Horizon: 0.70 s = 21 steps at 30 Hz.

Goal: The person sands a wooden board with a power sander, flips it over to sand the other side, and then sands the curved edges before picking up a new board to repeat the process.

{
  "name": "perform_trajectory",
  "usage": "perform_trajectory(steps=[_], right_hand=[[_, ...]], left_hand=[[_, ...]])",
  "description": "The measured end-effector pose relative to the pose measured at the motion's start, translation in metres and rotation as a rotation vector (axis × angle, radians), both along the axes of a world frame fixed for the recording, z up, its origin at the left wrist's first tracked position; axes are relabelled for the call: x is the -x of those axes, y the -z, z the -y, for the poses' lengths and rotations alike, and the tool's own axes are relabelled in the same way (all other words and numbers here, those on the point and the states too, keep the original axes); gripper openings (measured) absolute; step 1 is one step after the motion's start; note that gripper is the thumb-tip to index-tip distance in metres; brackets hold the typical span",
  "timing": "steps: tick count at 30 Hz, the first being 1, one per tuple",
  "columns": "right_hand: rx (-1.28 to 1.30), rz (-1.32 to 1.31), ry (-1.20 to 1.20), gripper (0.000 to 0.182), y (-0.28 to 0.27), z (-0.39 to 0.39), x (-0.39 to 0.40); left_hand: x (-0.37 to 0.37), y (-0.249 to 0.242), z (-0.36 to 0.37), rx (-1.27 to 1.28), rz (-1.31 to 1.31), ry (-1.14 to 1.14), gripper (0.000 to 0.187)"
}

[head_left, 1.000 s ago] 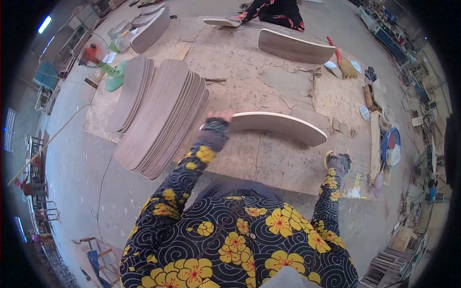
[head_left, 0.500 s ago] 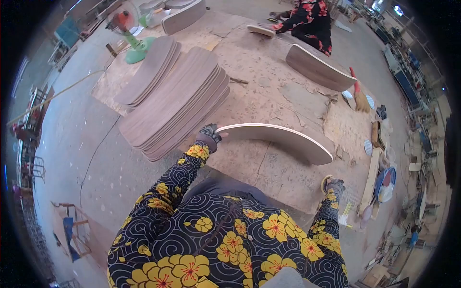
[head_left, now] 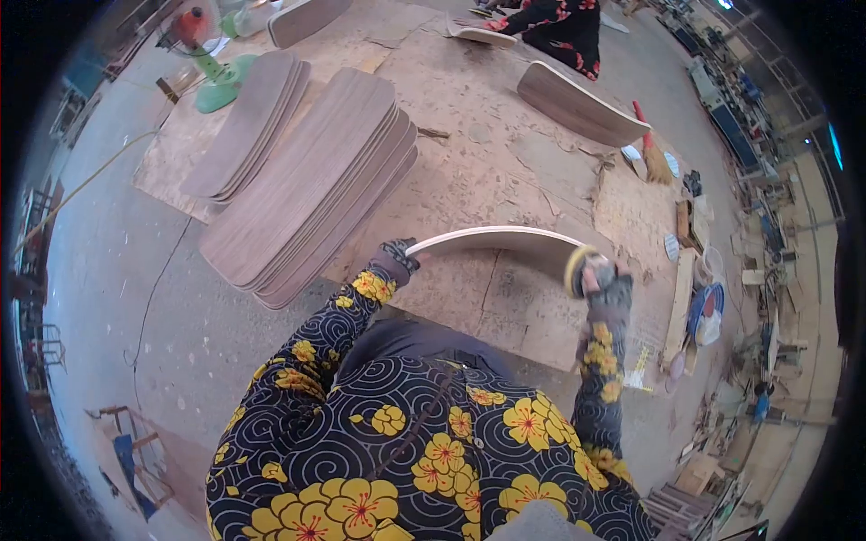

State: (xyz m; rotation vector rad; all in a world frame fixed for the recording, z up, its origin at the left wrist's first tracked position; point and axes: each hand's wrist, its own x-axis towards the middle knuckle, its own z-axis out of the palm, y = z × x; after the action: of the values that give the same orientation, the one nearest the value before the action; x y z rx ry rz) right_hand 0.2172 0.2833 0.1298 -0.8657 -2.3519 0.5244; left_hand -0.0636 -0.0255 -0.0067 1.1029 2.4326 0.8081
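A curved wooden panel [head_left: 514, 240] stands on its long edge in front of me, its pale upper edge facing up. My left hand [head_left: 398, 260], in a dark patterned glove, is closed on the panel's left end. My right hand [head_left: 609, 281], also gloved, grips a round yellow-rimmed pad [head_left: 575, 272] at the panel's right end. The pad overlaps the edge there, and motion blurs it slightly. Just left of my left hand lies a tall stack of curved panels [head_left: 302, 176].
A smaller panel stack [head_left: 251, 131] and a green fan [head_left: 221, 83] are at the left. Another curved panel [head_left: 577, 106] stands further off, near a red-handled broom [head_left: 657, 162]. A person in floral clothing [head_left: 564, 32] works at the back. A blue basin [head_left: 706, 314] sits at right.
My right hand has brought the round pad up and left, from beside the panel to its right end. My left hand keeps its hold. The whole view has shifted slightly.
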Motion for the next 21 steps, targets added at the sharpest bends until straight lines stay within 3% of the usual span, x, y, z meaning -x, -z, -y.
perform_trajectory(steps=[4, 6, 8, 10, 12, 15, 18, 20, 21], right_hand=[[-0.235, 0.377, -0.074, 0.053, -0.022, 0.008, 0.08], [-0.124, 0.554, -0.013, 0.058, -0.01, 0.018, 0.12], [-0.299, 0.577, -0.157, 0.052, 0.015, 0.044, 0.148], [-0.218, 0.824, -0.409, 0.046, -0.006, 0.101, 0.174], [-0.28, 0.834, -0.563, 0.043, -0.017, 0.15, 0.196], [-0.084, 0.471, -0.369, 0.035, -0.036, 0.187, 0.197], [-0.24, 0.782, -0.425, 0.032, -0.019, 0.123, 0.189], [-0.61, 0.403, -0.346, 0.032, 0.055, 0.02, 0.143], [-0.57, 0.614, -0.108, 0.037, 0.016, 0.016, 0.132]], left_hand=[[-0.007, 0.019, 0.002, -0.091, -0.055, 0.018, 0.036], [-0.007, 0.027, 0.001, -0.117, -0.091, 0.012, 0.034], [-0.005, 0.018, 0.001, -0.135, -0.008, 0.021, 0.028], [-0.005, -0.002, -0.001, -0.172, 0.041, 0.037, 0.023], [0.002, 0.014, -0.003, 0.001, -0.064, 0.162, 0.019], [0.005, 0.009, -0.005, 0.031, -0.06, 0.2, 0.019], [0.003, 0.033, -0.002, -0.076, -0.073, 0.099, 0.028], [0.004, 0.025, -0.006, -0.117, 0.013, 0.086, 0.032], [0.005, 0.021, -0.006, -0.066, 0.017, 0.1, 0.034]])
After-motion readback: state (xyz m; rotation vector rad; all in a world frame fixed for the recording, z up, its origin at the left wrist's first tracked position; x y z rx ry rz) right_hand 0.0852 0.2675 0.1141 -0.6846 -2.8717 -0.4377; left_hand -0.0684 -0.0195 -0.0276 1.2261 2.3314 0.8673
